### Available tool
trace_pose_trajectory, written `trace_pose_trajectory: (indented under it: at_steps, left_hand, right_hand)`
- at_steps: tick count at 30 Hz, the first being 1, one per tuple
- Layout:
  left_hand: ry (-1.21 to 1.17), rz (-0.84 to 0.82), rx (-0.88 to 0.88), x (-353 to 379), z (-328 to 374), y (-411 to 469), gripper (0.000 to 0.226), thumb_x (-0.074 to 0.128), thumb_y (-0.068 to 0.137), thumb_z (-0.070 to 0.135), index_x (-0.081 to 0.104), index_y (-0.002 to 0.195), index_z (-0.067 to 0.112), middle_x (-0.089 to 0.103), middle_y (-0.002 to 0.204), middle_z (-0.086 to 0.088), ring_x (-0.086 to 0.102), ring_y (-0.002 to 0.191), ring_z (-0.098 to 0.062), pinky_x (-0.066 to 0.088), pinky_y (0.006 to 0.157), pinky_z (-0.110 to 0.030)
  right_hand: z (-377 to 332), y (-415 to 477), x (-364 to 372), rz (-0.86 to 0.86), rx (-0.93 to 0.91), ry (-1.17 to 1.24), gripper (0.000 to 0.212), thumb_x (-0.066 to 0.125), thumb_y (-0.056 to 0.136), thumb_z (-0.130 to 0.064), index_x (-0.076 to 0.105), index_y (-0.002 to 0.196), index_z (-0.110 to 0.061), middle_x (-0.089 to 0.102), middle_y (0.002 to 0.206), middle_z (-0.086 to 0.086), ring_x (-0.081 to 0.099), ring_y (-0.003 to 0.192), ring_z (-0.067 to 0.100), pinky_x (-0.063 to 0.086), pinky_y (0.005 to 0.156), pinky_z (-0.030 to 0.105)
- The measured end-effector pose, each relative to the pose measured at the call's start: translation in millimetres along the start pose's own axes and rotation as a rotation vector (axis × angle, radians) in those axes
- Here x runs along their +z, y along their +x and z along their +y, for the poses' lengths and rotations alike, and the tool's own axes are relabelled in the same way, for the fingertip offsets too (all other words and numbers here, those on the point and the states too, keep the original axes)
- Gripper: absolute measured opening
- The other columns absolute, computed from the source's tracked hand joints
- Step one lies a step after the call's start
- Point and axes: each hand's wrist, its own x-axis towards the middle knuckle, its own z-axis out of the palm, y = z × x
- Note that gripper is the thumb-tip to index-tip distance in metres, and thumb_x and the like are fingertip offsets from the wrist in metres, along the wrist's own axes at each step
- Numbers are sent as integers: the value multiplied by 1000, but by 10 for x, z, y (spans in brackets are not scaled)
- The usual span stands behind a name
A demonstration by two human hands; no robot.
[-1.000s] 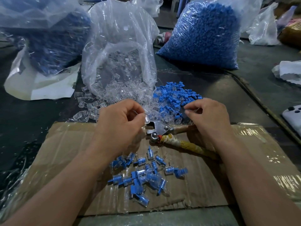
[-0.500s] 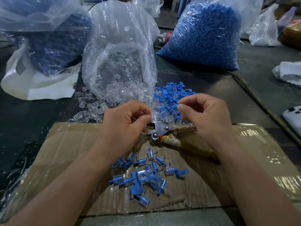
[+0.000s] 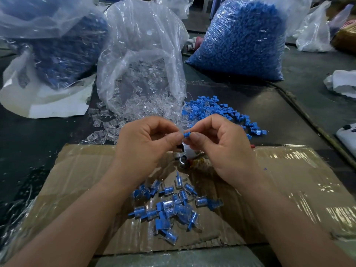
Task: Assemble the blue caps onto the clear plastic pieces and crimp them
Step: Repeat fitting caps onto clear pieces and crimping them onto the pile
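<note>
My right hand [image 3: 221, 147] pinches a small blue cap [image 3: 186, 135] between thumb and forefinger. My left hand [image 3: 146, 143] meets it fingertip to fingertip and pinches a clear plastic piece, mostly hidden by its fingers. Both hands hover above the crimping pliers [image 3: 184, 156], whose metal head shows between them on the cardboard sheet [image 3: 289, 180]. A heap of assembled blue-and-clear pieces [image 3: 169, 205] lies on the cardboard below the hands. Loose blue caps [image 3: 217, 108] and loose clear pieces [image 3: 104, 124] are scattered behind the hands.
An open clear bag of clear pieces [image 3: 140, 74] stands at centre back. A full bag of blue caps [image 3: 244, 37] stands back right, another blue-filled bag [image 3: 57, 51] back left. A white object [image 3: 346, 137] sits at the right edge of the dark table.
My right hand has come left from the blue cap pile, carrying a cap. Both hands rose slightly and their fingertips now meet above the pliers.
</note>
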Motion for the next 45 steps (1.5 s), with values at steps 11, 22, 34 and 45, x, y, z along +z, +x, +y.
trace_pose_trajectory:
  at_steps: [11, 22, 34, 45]
  left_hand:
    - [27, 52, -41, -3, -34, 19, 31, 76, 66, -1, 65, 77, 26, 70, 73, 8, 67, 65, -2, 50, 60, -12]
    - [171, 19, 56, 55, 28, -31, 26, 73, 69, -3, 67, 77, 21, 64, 83, 1, 63, 71, -3, 51, 69, -13]
    - [-277, -92, -181, -7, 50, 0, 18, 72, 47, 14, 70, 64, 17, 69, 68, 0, 64, 64, -16, 54, 57, -29]
    - [-392, -197, -316, -42, 16, 41, 12, 72, 49, 15, 70, 60, 18, 68, 61, -4, 65, 54, -15, 51, 46, -20]
  right_hand:
    - [-7, -29, 65, 52, -123, -53, 21, 67, 81, -14, 59, 78, -34, 62, 71, -14, 60, 71, -1, 47, 62, 10]
    - [24, -38, 79, 141, -168, -192, 8, 74, 75, -13, 69, 76, -19, 58, 65, -22, 61, 70, -1, 46, 58, 7]
    - [23, -11, 45, -62, -49, 77, 32, 68, 69, -32, 66, 100, -24, 70, 94, -6, 66, 87, 7, 55, 78, 27]
    - [45, -7, 57, -46, -55, 170, 18, 68, 64, -31, 66, 82, -29, 70, 79, -8, 68, 74, 6, 53, 66, 17]
